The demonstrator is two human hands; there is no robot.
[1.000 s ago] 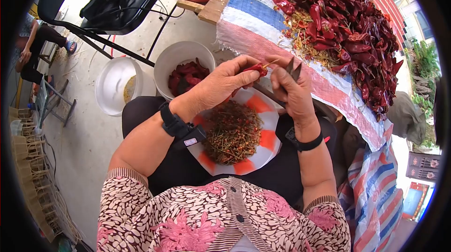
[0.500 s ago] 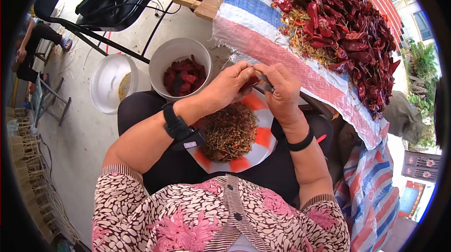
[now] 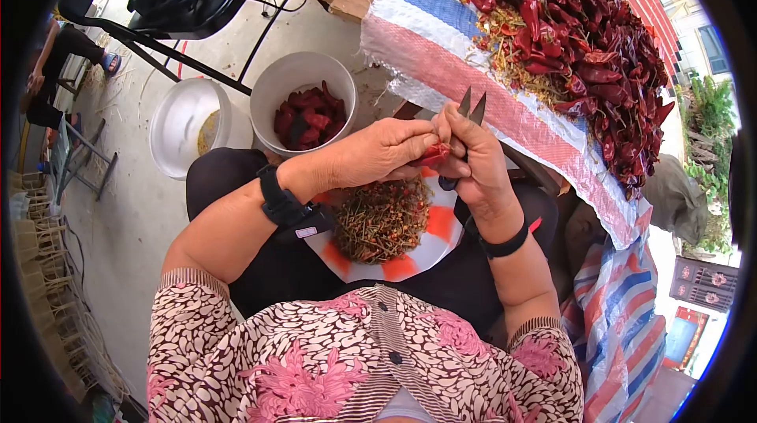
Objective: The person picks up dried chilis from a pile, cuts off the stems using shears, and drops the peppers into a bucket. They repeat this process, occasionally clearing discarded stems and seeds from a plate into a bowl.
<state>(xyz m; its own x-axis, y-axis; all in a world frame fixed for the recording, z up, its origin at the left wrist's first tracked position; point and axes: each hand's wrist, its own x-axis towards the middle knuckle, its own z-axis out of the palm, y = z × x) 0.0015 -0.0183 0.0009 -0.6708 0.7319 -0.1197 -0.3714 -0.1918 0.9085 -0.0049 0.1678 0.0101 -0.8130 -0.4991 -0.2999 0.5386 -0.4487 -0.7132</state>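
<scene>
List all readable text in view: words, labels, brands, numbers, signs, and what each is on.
No text is legible.
White label by the left wristband: faint marks, too small to read.
Red-framed panel in the right background: too small and blurred to tell whether it bears writing.
Scissors: no lettering visible.

The pink-flowered shirt (image 3: 369,348) has striped cuffs (image 3: 194,278); wristbands (image 3: 508,245) are black.
</scene>
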